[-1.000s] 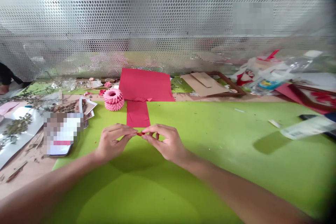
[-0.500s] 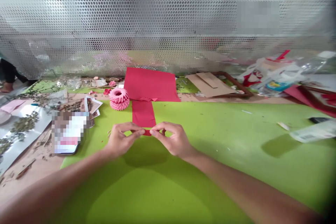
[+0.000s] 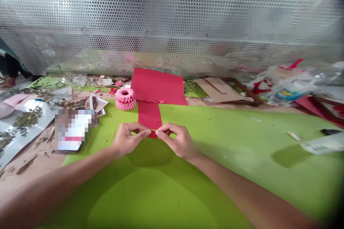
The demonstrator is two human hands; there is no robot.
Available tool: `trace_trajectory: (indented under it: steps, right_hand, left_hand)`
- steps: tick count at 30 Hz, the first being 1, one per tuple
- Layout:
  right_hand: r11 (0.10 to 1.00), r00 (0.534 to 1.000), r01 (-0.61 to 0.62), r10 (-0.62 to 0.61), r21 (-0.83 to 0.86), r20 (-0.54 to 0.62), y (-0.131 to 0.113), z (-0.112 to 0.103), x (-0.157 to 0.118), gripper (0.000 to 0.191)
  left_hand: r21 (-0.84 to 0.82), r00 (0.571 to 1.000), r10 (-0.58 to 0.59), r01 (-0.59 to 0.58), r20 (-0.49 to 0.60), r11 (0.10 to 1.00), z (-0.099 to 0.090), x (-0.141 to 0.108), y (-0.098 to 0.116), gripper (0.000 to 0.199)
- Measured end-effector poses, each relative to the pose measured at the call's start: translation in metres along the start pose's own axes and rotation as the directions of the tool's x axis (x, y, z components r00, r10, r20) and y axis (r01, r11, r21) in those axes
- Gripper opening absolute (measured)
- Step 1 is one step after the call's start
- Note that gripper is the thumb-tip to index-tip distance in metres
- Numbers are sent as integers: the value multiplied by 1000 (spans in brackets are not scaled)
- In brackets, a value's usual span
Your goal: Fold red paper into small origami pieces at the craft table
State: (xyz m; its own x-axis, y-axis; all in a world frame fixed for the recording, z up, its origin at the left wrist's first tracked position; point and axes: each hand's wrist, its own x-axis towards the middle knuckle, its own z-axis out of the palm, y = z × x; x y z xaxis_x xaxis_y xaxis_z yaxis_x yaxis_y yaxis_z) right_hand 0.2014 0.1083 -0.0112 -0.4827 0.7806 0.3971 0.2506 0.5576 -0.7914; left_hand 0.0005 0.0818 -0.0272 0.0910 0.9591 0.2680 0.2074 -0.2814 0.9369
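Note:
Between my two hands is a small piece of red paper (image 3: 153, 135), raised a little above the green table top. My left hand (image 3: 130, 136) pinches its left end between thumb and fingertips. The right end sits in the pinch of my right hand (image 3: 176, 139). Just beyond my fingers lies a red paper strip (image 3: 149, 114) on the table. Behind that is a larger red paper sheet (image 3: 159, 85). A pink folded-paper ring stack (image 3: 125, 99) stands left of the strip. My fingertips hide part of the small piece.
A phone (image 3: 73, 130) and photo cards (image 3: 98, 103) lie on the left, near dried plants (image 3: 28, 118). Brown cardboard (image 3: 219, 90) is at the back. Plastic bags (image 3: 282, 86) and a white bottle (image 3: 324, 145) are on the right. A perforated metal panel (image 3: 172, 18) stands behind.
The small red piece is tilted differently and shows more of its lower face. My hands keep their pinches. The whole view has shifted slightly, with table items appearing further right.

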Motion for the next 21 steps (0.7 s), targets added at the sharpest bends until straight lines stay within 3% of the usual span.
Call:
trace_trajectory:
  steps: [6,11,16,21]
  right_hand:
    - [1000,999,-21,20,-22,-28,7,3,0,19]
    - [998,999,-51,51,-23,13,8,3,0,21]
    - [998,1000,-17,16,-53,-21,4,5,-2,22]
    - [990,997,-2,13,-141,77,8,4,-4,23]
  left_hand:
    - [111,1000,-23,25,-16,994,-3,2,-1,27]
    - [-29,998,-64,64,-16,998,-1,2,-5,24]
    - [-152,992,-125,119,-30,981,2,0,-3,26]
    - [-169,988,-155,150,-19,974,1,0,-2,32]
